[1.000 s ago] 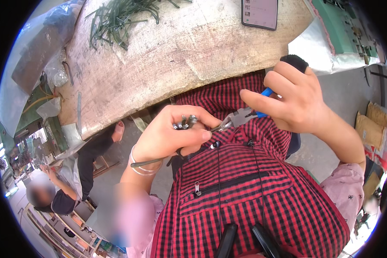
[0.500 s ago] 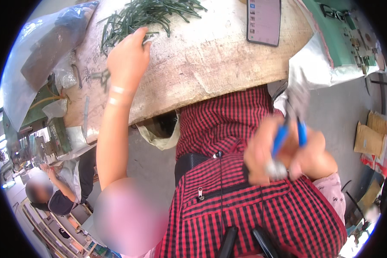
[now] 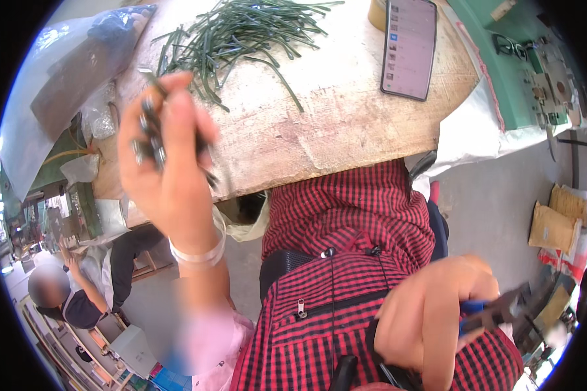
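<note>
My left hand (image 3: pixel 169 176) is raised over the table's left part, palm up. Its fingers curl around a few short dark-green strips (image 3: pixel 151 133), whose ends poke out; motion blurs them. Beyond it lies a loose heap of thin dark-green strips (image 3: pixel 241 39), some straight, some bent. Down at the right, in front of the checked apron (image 3: pixel 332 280), my right hand (image 3: pixel 427 313) is turned back-up and closed round blue-handled pliers (image 3: pixel 496 313). The dark jaws of the pliers point right and are blurred. A clear band circles my left wrist.
A phone with a lit screen (image 3: pixel 409 49) rests on the worn wooden table (image 3: pixel 346 124), leaning by a tan roll (image 3: pixel 376 14). Plastic bags (image 3: pixel 65 85) lie at the left edge. Green machinery (image 3: pixel 535 72) stands at the right. Another person (image 3: pixel 85 303) sits far left.
My left hand has come back from the heap toward me, turning up with strips in its fingers. My right hand has dropped lower, and the pliers have swung from pointing up to pointing right.
</note>
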